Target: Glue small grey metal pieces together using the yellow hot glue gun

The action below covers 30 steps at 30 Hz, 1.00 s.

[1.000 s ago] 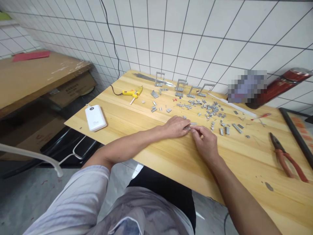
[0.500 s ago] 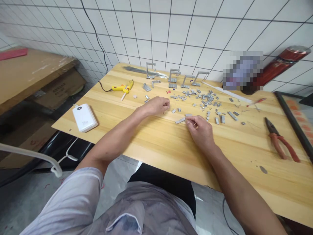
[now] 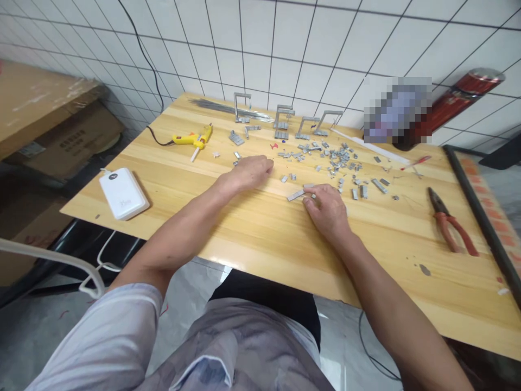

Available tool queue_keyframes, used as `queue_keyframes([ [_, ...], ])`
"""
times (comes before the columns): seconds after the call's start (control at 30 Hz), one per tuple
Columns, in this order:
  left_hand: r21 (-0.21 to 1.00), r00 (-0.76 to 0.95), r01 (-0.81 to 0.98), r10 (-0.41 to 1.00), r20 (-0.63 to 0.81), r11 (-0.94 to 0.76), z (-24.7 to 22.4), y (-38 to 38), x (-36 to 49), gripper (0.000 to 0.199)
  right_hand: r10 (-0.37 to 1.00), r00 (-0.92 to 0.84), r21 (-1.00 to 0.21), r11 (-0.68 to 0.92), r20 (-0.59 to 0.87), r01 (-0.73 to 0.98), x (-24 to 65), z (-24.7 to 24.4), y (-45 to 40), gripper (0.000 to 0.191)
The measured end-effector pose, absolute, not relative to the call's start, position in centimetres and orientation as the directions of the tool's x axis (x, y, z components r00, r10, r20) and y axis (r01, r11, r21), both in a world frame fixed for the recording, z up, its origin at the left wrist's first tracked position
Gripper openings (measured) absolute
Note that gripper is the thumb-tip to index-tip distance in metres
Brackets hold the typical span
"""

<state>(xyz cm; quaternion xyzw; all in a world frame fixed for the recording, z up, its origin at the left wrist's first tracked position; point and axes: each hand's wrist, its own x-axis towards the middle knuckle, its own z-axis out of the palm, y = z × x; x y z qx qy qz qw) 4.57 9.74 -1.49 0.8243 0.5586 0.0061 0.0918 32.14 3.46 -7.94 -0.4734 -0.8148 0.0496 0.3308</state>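
My left hand [image 3: 252,171] rests low over the middle of the table, its fingers curled together. Anything between those fingertips is hidden. Further right, my right hand [image 3: 329,210] has thumb and forefinger pinched on a small grey piece [image 3: 313,196]. Just beyond these fingertips a flat grey strip [image 3: 296,195] lies on the wood. Two small grey blocks [image 3: 288,177] sit between the hands. Behind them spreads a heap of loose grey pieces [image 3: 341,157]. Several grey bent frames on small bases, one a tall frame [image 3: 235,107], stand along the back.
A yellow glue gun [image 3: 189,139] and a white power bank [image 3: 124,194] lie on the left. Thin grey rods [image 3: 211,106] lie by the wall. On the right are red-handled pliers [image 3: 448,222], a red pen [image 3: 415,162] and a red cylinder [image 3: 464,106] leaning near the wall.
The view has shifted slightly, so the table appears further left and higher. My right fingers have closed in around a small grey piece; my left hand stays curled nearly in place.
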Motion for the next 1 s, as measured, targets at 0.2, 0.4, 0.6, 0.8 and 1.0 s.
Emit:
queue_keyframes([
  [0.2,0.159,0.379,0.914,0.925,-0.007,-0.373,-1.1,8.8,5.8,0.033,0.793,-0.413,-0.273,0.561,0.447,0.782,31.5,-8.3,4.0,0.029],
  [0.4,0.206,0.504,0.839,0.862,0.057,-0.504,-1.4,7.6,7.5,0.033,0.799,-0.439,-0.234,0.558,0.410,0.796,31.0,-7.5,4.5,0.021],
  [0.6,0.229,0.524,0.820,0.849,0.067,-0.524,-2.2,7.9,7.8,0.034,0.804,-0.345,-0.282,0.516,0.484,0.809,34.4,-4.5,4.5,0.018],
  [0.8,0.236,0.544,0.809,0.837,0.048,-0.539,-1.6,7.2,8.0,0.034,0.900,-0.140,-0.381,0.310,0.413,0.871,40.2,-2.2,4.1,0.019],
  [1.0,0.221,0.658,0.736,0.753,-0.012,-0.639,-2.5,6.0,9.5,0.031,0.927,-0.074,-0.371,0.219,0.369,0.902,44.0,-3.8,3.0,0.020],
])
